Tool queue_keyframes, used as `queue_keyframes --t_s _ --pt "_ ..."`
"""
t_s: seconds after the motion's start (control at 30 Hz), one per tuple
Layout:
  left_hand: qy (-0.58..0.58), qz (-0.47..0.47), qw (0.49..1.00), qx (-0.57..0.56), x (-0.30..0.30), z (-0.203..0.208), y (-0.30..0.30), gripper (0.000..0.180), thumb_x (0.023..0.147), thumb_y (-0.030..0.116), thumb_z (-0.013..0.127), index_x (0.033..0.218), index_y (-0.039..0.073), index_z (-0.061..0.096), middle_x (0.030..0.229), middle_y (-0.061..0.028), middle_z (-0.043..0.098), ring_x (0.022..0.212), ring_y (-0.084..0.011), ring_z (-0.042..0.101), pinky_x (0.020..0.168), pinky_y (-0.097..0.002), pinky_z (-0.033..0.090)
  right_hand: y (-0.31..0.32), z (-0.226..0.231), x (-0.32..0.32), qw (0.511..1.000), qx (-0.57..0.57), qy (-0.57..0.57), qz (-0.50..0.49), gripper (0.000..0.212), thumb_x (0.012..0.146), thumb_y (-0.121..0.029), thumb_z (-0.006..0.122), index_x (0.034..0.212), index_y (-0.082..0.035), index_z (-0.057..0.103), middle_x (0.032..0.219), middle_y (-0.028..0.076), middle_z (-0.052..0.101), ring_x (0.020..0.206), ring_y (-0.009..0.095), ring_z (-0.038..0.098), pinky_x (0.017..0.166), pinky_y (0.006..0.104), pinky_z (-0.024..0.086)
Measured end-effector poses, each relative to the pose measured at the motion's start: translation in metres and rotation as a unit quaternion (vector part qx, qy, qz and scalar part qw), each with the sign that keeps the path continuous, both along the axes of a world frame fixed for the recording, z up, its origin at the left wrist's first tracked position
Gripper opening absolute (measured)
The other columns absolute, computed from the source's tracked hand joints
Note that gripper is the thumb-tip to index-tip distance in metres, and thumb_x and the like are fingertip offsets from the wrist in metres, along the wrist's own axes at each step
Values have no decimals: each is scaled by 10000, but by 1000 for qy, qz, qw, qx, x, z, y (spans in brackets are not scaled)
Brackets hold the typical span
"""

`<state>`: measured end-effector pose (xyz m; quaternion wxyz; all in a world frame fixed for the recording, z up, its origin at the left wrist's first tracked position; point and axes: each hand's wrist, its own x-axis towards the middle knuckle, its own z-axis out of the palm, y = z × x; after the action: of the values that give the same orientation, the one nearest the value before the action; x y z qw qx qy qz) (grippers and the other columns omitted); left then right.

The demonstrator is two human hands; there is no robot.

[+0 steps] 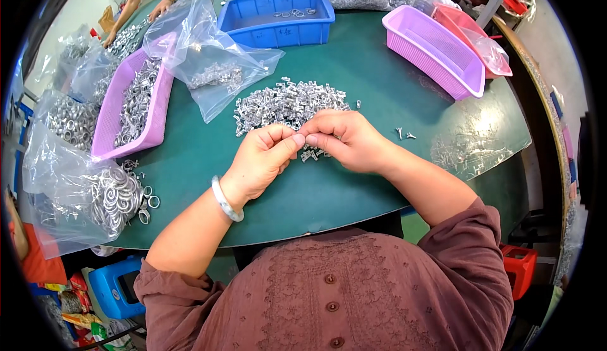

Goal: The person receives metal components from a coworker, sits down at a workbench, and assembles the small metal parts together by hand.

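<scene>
My left hand [267, 155] and my right hand [344, 137] meet fingertip to fingertip over the near edge of a pile of small silvery metal parts [288, 103]. Both are closed in a pinch, thumbs against forefingers. Whatever lies between the fingertips is too small and too covered to make out. A few of the same parts show just below the right hand, on the green tabletop [379, 167]. A pale bangle [226, 199] circles my left wrist.
Left stand a purple basket [161, 114] of metal parts and a clear bag of rings [114, 199]. Beyond the pile lie a clear bag [218, 76] and a blue bin [278, 36]. A purple basket [436, 50] and red basket [465, 25] sit right. Another person's hand [161, 9] works far left.
</scene>
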<state>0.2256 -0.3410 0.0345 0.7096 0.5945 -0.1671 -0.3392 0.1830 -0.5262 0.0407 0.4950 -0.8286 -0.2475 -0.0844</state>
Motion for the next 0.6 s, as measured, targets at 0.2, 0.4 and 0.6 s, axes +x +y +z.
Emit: queue_keyframes --t_s 0.2,0.4,0.6 --pt "12 8 1000 -3 -8 -3 2 112 844 164 571 804 61 589 635 21 516 502 -35 399 450 -160 305 5 3 -11 970 159 181 -10 156 841 -54 527 979 8 565 796 50 594 742 97 550 675 260 455" --pt "7 8 1000 -6 -6 -1 0 110 840 150 568 785 58 589 625 16 526 491 -38 413 440 -161 312 4 0 -5 987 91 134 6 178 850 -62 509 1010 12 540 772 23 572 705 81 526 658 238 449" --pt "1 37 999 17 -6 3 0 115 839 151 569 787 52 598 627 24 523 506 -21 416 452 -154 328 -1 3 -4 967 139 210 -34 161 875 -86 493 1004 -2 542 763 -3 556 697 48 489 616 212 418"
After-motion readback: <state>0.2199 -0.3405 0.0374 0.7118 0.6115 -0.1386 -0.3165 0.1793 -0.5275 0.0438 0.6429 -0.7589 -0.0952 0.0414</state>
